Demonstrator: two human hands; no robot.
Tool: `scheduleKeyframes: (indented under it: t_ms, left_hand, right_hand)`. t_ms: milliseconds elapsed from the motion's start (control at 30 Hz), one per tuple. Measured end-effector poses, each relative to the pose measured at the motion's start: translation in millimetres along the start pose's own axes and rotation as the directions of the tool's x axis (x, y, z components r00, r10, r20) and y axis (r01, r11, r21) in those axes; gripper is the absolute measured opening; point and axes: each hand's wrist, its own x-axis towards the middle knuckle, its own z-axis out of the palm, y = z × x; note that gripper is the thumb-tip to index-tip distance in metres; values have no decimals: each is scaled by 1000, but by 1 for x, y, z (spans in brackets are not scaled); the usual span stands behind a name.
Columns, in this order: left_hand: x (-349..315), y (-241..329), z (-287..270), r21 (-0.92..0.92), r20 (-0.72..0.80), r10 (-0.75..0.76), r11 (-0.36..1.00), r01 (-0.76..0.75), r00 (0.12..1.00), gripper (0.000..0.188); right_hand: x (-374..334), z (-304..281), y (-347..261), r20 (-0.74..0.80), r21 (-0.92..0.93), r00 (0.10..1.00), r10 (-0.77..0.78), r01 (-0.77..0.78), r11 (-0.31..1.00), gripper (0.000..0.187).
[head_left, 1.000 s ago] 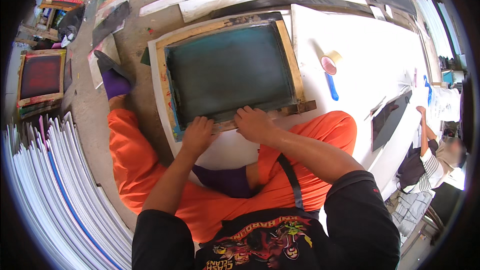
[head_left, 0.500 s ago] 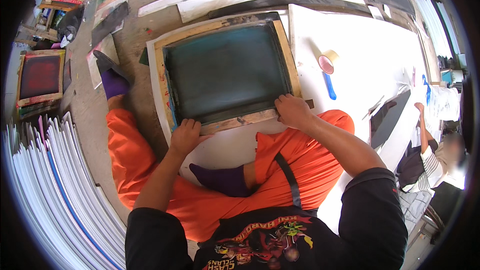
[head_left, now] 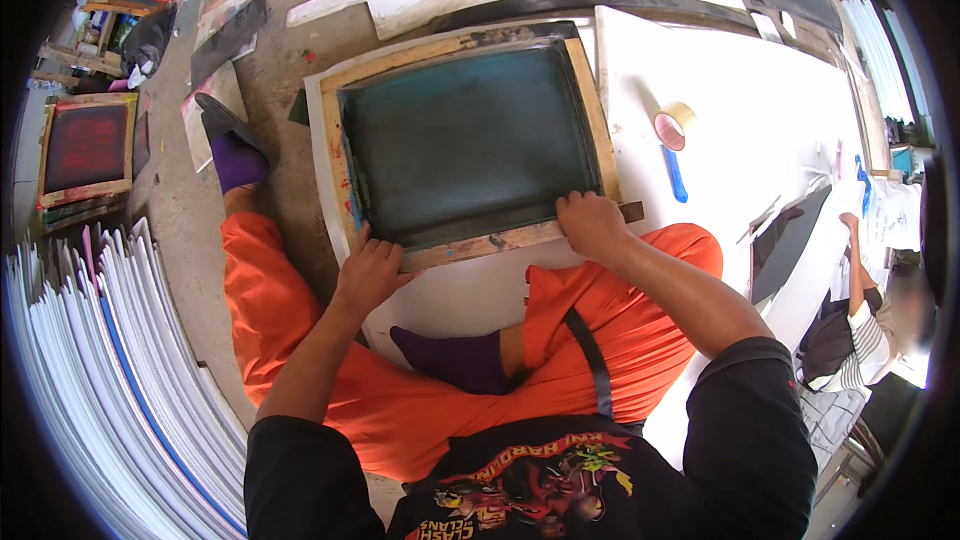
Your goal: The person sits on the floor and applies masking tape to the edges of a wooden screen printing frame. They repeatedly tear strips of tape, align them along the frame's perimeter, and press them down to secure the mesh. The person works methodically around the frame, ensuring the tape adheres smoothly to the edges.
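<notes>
A screen-printing frame (head_left: pixel 477 246) with a wooden border and dark blue-green mesh lies flat before me, on a white sheet. At its near left corner my left hand (head_left: pixel 372 266) is closed on the wood, with one finger pointing up along the left side. My right hand (head_left: pixel 592 223) grips the near right corner, fingers bent over the top of the border. Beside it a short dark wooden end (head_left: pixel 633 211) juts out to the right. The undersides of both hands are hidden.
Right of the frame, a tape roll (head_left: pixel 673 126) and a blue-handled tool (head_left: pixel 677 180) lie on a white board (head_left: pixel 740 90). Stacked white sheets (head_left: pixel 130 370) stand at left, near a red-mesh frame (head_left: pixel 88 148). Another person (head_left: pixel 850 325) is at far right.
The whole view has shifted slightly, moving the scene a little to the right. One left-hand finger now points up along the frame's side. Both hands stay on the frame.
</notes>
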Motion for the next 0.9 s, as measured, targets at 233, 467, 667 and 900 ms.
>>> scheduleKeyframes:
  t_ms: [233,467,667,900]
  left_hand:
    - [-10,-17,-1,173,-24,75,982,-70,997,56]
    - [-13,-22,-20,-9,-103,-18,1000,17,994,71]
    - [-19,-39,-14,65,-65,14,998,-10,998,71]
    - [-22,-42,-4,43,-132,16,999,-10,991,58]
  right_hand:
    - [7,-14,1,164,48,983,76,-85,995,20]
    - [36,-68,-22,118,249,968,-223,189,950,55]
    - [90,-26,-115,-315,26,742,-593,631,775,63]
    - [106,-13,-141,-317,63,738,-595,643,764,64]
